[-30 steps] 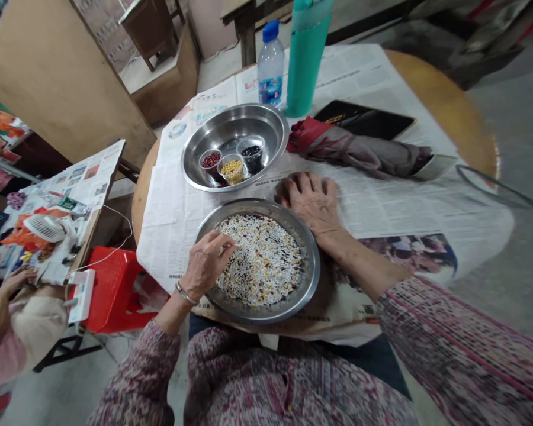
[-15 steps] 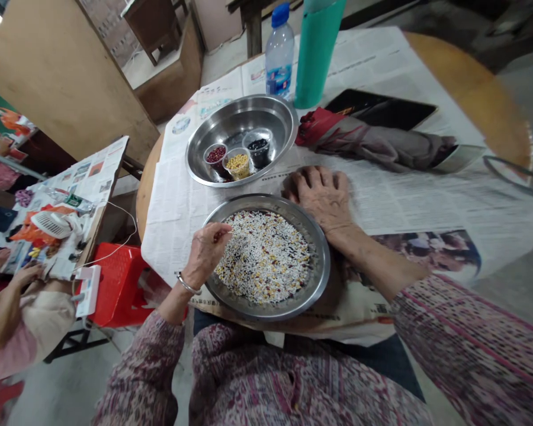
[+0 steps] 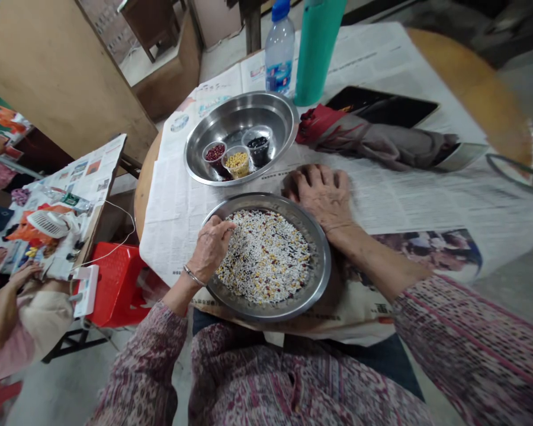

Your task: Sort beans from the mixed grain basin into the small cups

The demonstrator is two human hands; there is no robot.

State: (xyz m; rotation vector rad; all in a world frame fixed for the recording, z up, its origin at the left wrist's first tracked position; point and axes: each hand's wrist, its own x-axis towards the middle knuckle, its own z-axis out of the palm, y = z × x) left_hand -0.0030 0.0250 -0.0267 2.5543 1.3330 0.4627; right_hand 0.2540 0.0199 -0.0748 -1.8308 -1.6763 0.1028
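A steel bowl (image 3: 322, 284) in front of me holds mixed white grains with yellow, red and black beans (image 3: 266, 254). Over its left rim is my left hand (image 3: 211, 248), fingers curled into a pinch at the edge of the grains. Red beans showed in this hand a moment earlier; now the fingers hide them. My right hand (image 3: 324, 195) rests on the newspaper beyond the bowl's right rim, fingers spread, holding nothing. A larger steel basin (image 3: 278, 118) behind holds clear cups of red beans (image 3: 215, 154), yellow beans (image 3: 236, 161) and black beans (image 3: 258, 145).
Newspaper (image 3: 404, 201) covers the round table. Toward the back stand a water bottle (image 3: 279, 53) and a green flask (image 3: 318, 53). A folded umbrella (image 3: 373, 139) and a dark tablet-like object (image 3: 382, 106) lie at right. Left are a red stool (image 3: 113, 290) and a seated person (image 3: 22, 319).
My left hand has moved slightly right over the bowl's edge and turned, so the beans in it no longer show. My right hand stays in place.
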